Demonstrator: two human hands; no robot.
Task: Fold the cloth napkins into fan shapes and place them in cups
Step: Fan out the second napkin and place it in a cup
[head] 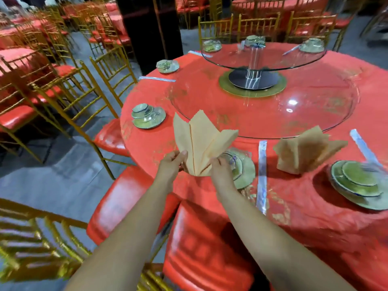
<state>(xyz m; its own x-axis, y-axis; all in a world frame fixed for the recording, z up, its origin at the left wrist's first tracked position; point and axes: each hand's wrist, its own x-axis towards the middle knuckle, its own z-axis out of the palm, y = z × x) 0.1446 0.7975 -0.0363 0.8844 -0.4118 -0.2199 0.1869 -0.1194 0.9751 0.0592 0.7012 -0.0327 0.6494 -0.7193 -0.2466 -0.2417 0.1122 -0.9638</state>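
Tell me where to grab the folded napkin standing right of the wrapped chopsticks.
Probably pinch the napkin low, at its narrow gathered base, coming from the near side. Its pleats fan wide toward the top, so a high grip would likely spread them.

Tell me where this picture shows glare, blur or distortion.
Head view: light spots glare on the large glass disc; the second napkin and right-hand plates are motion-blurred; the held napkin is sharper; the wide lens bends the gold chairs at the left edge.
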